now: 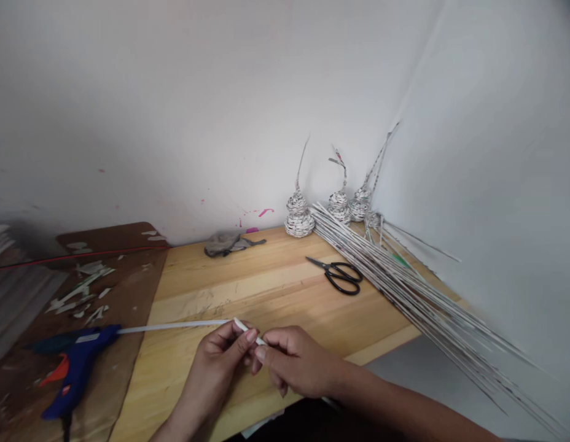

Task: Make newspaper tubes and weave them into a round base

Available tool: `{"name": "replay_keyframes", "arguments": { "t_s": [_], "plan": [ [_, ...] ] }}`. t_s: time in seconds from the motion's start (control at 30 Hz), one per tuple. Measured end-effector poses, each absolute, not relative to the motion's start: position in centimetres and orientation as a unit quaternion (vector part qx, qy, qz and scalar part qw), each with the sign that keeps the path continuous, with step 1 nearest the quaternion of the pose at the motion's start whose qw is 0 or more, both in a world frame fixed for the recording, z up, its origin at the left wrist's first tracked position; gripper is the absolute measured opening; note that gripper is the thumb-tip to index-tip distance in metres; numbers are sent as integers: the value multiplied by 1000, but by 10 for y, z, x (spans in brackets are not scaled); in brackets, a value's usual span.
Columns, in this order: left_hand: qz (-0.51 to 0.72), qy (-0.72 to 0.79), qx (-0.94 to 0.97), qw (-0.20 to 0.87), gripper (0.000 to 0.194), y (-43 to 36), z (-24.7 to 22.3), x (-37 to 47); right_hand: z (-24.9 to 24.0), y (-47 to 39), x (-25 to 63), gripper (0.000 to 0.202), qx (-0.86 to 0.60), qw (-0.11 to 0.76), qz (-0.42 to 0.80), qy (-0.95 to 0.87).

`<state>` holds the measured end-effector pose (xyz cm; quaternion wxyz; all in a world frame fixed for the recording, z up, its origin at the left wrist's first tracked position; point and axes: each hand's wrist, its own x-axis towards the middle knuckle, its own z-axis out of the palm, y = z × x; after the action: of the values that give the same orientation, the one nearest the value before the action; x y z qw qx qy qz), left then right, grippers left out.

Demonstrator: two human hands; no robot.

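Note:
A thin white rolled paper stick (240, 324) is pinched between both hands near the table's front edge. My left hand (220, 362) grips it close to its upper left end, thumb on top. My right hand (296, 359) has its fingers curled round the lower right part, touching the left fingertips. Behind the left hand, a long white glue stick (174, 325) runs out of the back of a blue glue gun (82, 362) lying at the left. Black-handled scissors (343, 276) lie on the wooden table (266, 276), beyond the right hand.
A bundle of long paper sticks (405, 288) crosses the table's right side and overhangs its edge. Woven paper pieces (299, 215) stand by the wall. A grey cloth (225, 244) lies at the back. Paper scraps (85, 288) litter a brown board (132, 294) at the left.

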<state>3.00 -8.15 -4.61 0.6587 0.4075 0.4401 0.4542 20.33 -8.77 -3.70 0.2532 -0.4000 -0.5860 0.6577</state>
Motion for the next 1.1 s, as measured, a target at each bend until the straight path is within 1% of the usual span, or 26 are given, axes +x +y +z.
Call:
{"name": "replay_keyframes", "arguments": {
  "t_s": [0.13,0.23,0.3,0.43,0.53,0.6,0.67,0.73,0.8,0.87,0.97,1.1],
  "plan": [
    [524,460,317,643,31,-77,-47,23,-24,-99,218,25,-438,214,658,-574],
    [568,474,259,621,38,-73,-46,20,-13,-116,245,24,-473,185,631,-587],
    [572,477,250,619,40,-72,-47,18,-7,-130,267,27,-499,190,584,-611],
    [550,474,246,643,39,-74,-49,19,6,-156,297,29,-550,205,442,-678],
    [547,462,235,658,40,-77,-47,21,20,-165,304,31,-577,193,392,-690],
    [546,449,242,664,45,-78,-45,23,29,-163,310,34,-599,177,363,-692],
    [537,445,260,667,54,-79,-44,24,34,-153,325,36,-633,171,303,-692],
    [521,450,283,667,56,-79,-45,25,33,-135,349,35,-684,195,197,-674],
    [508,456,311,661,47,-79,-48,25,28,-114,377,33,-732,219,80,-640],
    [494,462,340,653,39,-80,-49,27,21,-91,401,34,-750,203,-1,-630],
    [485,475,358,641,36,-82,-47,30,11,-57,418,36,-750,165,-55,-638],
    [497,489,337,633,34,-84,-42,33,7,-17,417,39,-755,117,-101,-637]
  ]
}}
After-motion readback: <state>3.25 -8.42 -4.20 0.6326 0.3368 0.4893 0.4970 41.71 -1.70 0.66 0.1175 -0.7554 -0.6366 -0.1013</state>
